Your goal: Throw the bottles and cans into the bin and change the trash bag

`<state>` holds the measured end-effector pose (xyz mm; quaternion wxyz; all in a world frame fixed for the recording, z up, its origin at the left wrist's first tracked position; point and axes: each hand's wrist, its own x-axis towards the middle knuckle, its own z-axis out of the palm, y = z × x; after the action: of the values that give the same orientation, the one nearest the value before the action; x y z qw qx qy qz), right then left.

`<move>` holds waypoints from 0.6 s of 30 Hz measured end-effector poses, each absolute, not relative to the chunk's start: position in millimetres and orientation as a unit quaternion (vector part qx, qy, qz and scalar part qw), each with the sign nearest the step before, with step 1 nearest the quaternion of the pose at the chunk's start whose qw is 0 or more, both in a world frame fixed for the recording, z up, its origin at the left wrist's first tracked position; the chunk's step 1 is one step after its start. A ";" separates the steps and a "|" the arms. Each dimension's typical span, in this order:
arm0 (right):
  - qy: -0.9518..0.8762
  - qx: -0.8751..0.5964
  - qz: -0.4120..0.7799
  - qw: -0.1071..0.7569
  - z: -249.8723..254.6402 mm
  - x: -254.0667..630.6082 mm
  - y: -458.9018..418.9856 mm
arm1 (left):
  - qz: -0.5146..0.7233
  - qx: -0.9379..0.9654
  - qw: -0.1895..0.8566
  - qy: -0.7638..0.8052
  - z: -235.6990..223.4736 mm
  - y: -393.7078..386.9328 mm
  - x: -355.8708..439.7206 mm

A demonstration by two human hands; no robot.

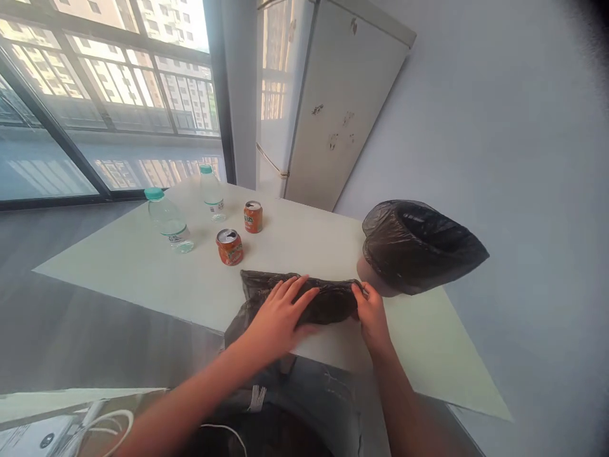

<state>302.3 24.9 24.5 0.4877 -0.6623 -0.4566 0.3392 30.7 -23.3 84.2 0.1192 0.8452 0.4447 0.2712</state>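
While the right hand [373, 317] pinches the three-o'clock end of the flattened black plastic bag [333, 308], the left hand [278, 314] lies open, palm down, across its middle, the long axis running nine-to-three o'clock over the smooth white tabletop [299, 244].

We count two bottles [169, 219], two cans [231, 249] and two dark bags [333, 308] at one table [118, 260], one refrigerator [345, 82] beyond it.
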 end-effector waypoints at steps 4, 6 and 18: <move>-0.489 -0.714 0.226 0.447 1.9 341.7 30.4 | 0.254 0.761 0.234 0.549 40.8 24.2 -10.9; -0.479 -0.722 0.244 0.435 -3.2 355.9 27.4 | 0.319 0.700 0.234 0.594 39.0 34.8 -37.5; -0.878 -0.462 0.045 0.118 16.6 310.0 16.0 | 0.239 0.881 0.067 0.402 44.2 -13.0 83.0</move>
<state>310.0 16.0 16.6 0.1181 -0.4616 -0.8780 0.0451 83.0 -13.0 44.2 0.0670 0.8810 0.4025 0.2394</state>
